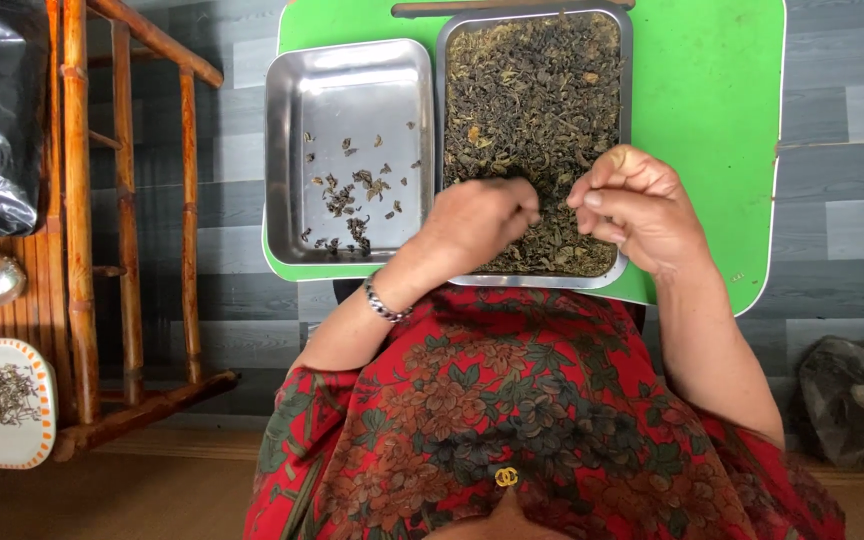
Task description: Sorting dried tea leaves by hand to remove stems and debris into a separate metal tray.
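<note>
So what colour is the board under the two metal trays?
Bright green; the board shows best in the head view, beneath both metal trays.

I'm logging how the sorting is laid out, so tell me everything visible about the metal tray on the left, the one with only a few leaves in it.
The left tray is a shallow rectangular pan of shiny, silver-coloured metal with rounded corners and a raised rim. It lies flat on the green table top, side by side with the fuller tray. Its base is mostly bare, holding only a thin scatter of dark dried leaf bits toward the near right. The left hand hovers beside its right edge; neither hand is seen touching it.
</note>
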